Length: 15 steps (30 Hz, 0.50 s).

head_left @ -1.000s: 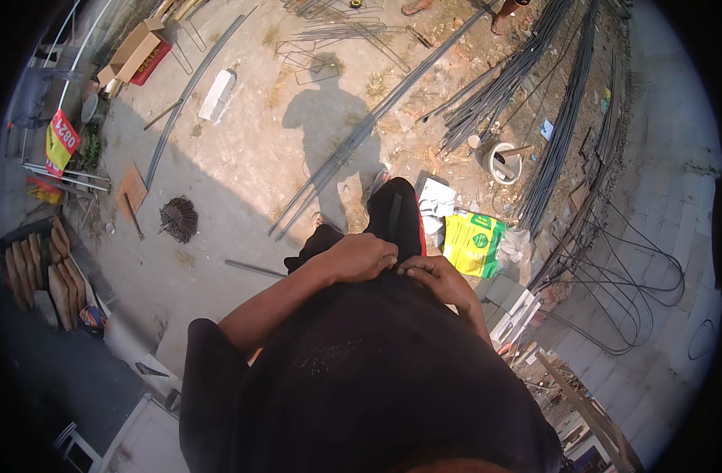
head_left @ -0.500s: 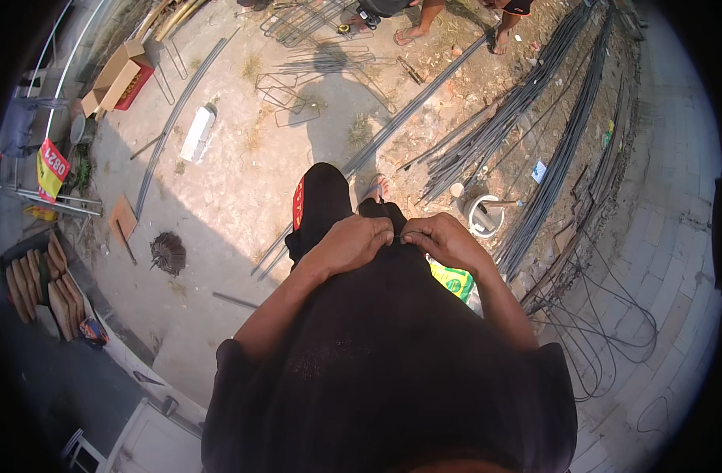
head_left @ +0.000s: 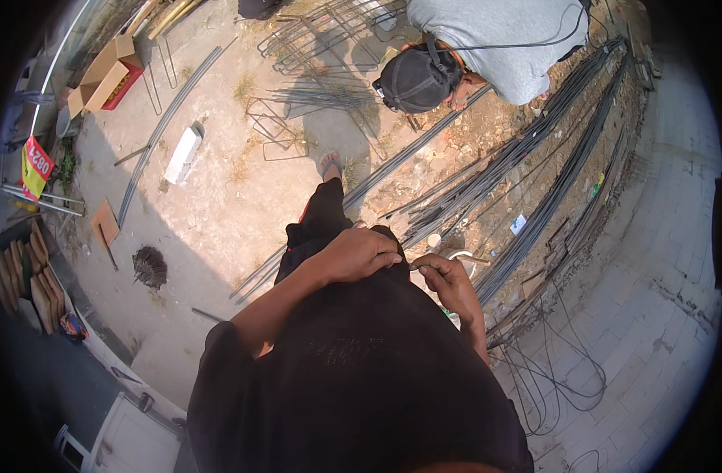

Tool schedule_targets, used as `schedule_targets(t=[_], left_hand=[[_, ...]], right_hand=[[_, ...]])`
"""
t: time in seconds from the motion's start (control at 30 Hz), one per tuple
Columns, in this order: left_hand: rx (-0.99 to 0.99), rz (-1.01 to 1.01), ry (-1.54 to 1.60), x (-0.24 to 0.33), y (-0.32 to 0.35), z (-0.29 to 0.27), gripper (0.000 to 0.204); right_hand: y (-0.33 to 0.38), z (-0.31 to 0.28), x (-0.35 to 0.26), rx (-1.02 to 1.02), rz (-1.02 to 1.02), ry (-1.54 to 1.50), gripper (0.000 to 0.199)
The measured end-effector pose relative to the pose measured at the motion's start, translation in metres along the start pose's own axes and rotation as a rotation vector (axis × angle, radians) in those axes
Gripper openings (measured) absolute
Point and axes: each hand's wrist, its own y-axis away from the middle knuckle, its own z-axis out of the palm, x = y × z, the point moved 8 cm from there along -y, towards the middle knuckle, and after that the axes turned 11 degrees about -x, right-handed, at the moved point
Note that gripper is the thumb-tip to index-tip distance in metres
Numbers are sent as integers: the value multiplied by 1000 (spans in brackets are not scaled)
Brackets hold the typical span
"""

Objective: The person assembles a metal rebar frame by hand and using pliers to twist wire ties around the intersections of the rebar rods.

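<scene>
In front of my waist, my left hand (head_left: pixel 362 254) is closed, its thumb and fingertips pinched together over my dark trousers (head_left: pixel 327 206). Close on its right, my right hand (head_left: pixel 447 284) pinches too, forefinger against thumb. Whatever sits between the fingertips is too small and dark to name. A short gap separates the two hands. Below them spreads my black shirt (head_left: pixel 361 386). One sandalled foot (head_left: pixel 330 166) is set forward on the ground. Just beyond my right hand stands a white bucket (head_left: pixel 461 255), partly covered by that hand.
Long steel bars (head_left: pixel 526 130) lie in bundles at the right. Ahead, a person in a grey shirt (head_left: pixel 507 43) and dark cap (head_left: pixel 417 79) bends low beside bent rebar frames (head_left: pixel 321 39). A cardboard box (head_left: pixel 100 75), white block (head_left: pixel 184 155) and loose wire coils (head_left: pixel 562 378) lie around.
My foot has stepped forward. Both hands have moved slightly down and changed their pinch, the right one lower than the left. The other person has bent into view ahead.
</scene>
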Motion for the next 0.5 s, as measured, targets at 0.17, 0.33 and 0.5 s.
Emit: schedule_targets(t=[0.17,0.33,0.5], left_hand=[[-292,-59,33,-11,-38,-44,26],[-121,-36,91,-16,-69,-106,22],[-79,-156,236,-29,-79,-128,19]], right_hand=[[-33,-12,-23,38,105,-108,18],[-75,-38,-65,119,-34,-199,23],[-117,-81,-86,-68,-18,-88,22]])
